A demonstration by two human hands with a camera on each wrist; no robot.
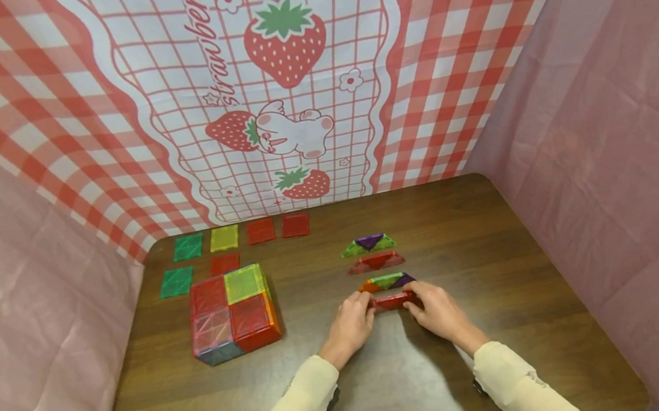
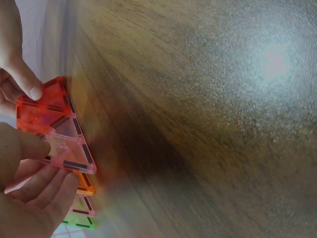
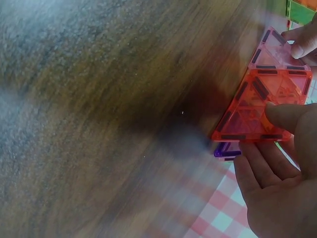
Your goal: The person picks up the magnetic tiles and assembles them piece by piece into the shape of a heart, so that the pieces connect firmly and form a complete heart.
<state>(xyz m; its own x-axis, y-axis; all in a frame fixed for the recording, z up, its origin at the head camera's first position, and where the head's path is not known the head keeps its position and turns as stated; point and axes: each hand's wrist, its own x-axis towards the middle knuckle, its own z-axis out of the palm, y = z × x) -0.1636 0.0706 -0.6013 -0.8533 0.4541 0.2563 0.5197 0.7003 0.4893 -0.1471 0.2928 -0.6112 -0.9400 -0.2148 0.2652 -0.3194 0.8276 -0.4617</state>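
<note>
Both hands hold one upright row of red and pink translucent magnetic tiles (image 1: pixel 392 303) at its two ends. My left hand (image 1: pixel 349 325) pinches a pink triangular tile (image 2: pixel 72 151) between thumb and fingers. At the other end, the right hand (image 1: pixel 440 309) has its thumb on a red triangular tile (image 3: pixel 252 121), fingers behind. Just beyond stands an orange, green and purple tile row (image 1: pixel 386 283). Further back are a red tile row (image 1: pixel 375 262) and a green and purple one (image 1: pixel 368 244). The fingers partly cover the held row's ends.
To the left sits a box built of colored magnetic tiles (image 1: pixel 211 321). Loose square tiles lie behind it, among them a green tile (image 1: pixel 177 282), a yellow tile (image 1: pixel 225 238) and a red tile (image 1: pixel 295 225). A strawberry-print cloth (image 1: pixel 317 98) hangs at the table's back edge.
</note>
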